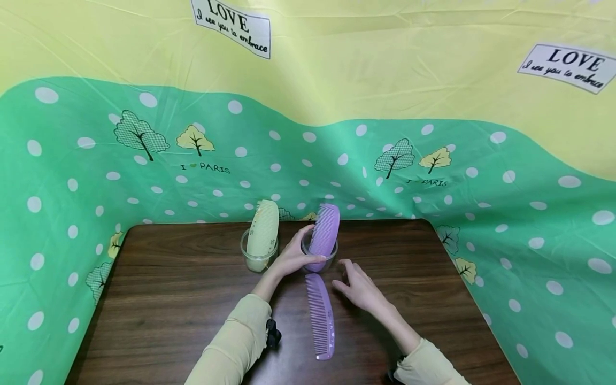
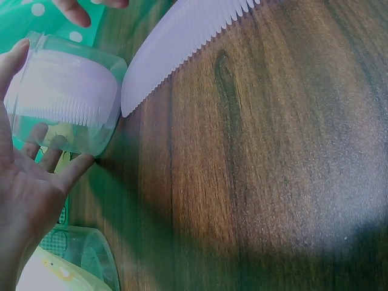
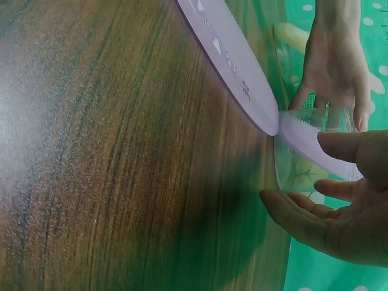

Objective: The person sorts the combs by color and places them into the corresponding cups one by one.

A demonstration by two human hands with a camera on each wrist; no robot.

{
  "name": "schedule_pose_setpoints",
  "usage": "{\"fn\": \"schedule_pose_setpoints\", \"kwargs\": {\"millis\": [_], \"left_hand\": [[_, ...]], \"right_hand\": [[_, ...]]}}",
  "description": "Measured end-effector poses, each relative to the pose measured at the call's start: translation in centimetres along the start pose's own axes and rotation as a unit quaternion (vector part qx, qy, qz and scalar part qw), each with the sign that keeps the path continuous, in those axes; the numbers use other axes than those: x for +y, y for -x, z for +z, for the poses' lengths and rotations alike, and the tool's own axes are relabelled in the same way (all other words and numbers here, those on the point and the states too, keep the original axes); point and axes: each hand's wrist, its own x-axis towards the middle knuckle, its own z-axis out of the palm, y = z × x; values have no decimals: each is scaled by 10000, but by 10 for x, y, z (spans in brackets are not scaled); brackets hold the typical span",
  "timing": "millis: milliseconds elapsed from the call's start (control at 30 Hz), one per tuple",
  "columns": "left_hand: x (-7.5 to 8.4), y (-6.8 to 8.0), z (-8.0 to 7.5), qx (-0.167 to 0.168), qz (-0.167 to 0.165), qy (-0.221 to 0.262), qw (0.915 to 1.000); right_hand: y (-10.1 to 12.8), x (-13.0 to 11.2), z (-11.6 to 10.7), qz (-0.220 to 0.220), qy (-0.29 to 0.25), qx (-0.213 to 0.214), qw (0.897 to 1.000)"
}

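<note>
Two clear cups stand at the back of the dark wooden table [image 1: 192, 299]. My left hand [image 1: 300, 251] [image 2: 48, 109] grips the right cup [image 1: 320, 259] [image 2: 73, 130] [image 3: 291, 154], thumb across its front. A purple comb [image 1: 324, 230] [image 2: 66, 85] [image 3: 309, 139] stands upright in this cup. My right hand [image 1: 358, 286] [image 3: 303, 170] hovers just right of the cup, fingers spread and holding nothing. A second purple comb [image 1: 321, 315] [image 2: 182, 42] [image 3: 230, 60] lies flat on the table between my forearms, its tip by the cup's base.
The left cup [image 1: 259, 256] [image 2: 85, 254] holds a pale yellow comb [image 1: 263, 232] [image 2: 48, 273] [image 3: 294, 36]. A green and yellow dotted cloth [image 1: 433, 160] rises behind and beside the table. Bare wood spreads to the left and right of my arms.
</note>
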Motion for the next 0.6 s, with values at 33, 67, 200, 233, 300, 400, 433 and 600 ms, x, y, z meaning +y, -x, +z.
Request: {"fn": "schedule_pose_setpoints", "kwargs": {"millis": [33, 67, 200, 233, 300, 400, 433, 600], "left_hand": [[0, 0, 0, 1, -3, -6, 10000], [0, 0, 0, 1, -4, -9, 10000], [0, 0, 0, 8, -8, 5, 10000], [0, 0, 0, 7, -7, 12, 10000], [0, 0, 0, 3, -19, 8, 10000], [0, 0, 1, -7, -43, 8, 10000], [0, 0, 1, -11, -56, 6, 10000], [0, 0, 1, -9, -63, -16, 10000]], "right_hand": [[1, 0, 0, -6, 8, -17, 10000], [1, -1, 1, -17, 12, -33, 10000], [3, -2, 2, -44, 31, -113, 9999], [3, -2, 2, -52, 46, -147, 9999], [4, -3, 3, -94, 84, -217, 9997], [6, -5, 5, -192, 149, -319, 9992], [6, -5, 5, -237, 172, -341, 9990], [7, -6, 7, -376, 266, -381, 9982]]}}
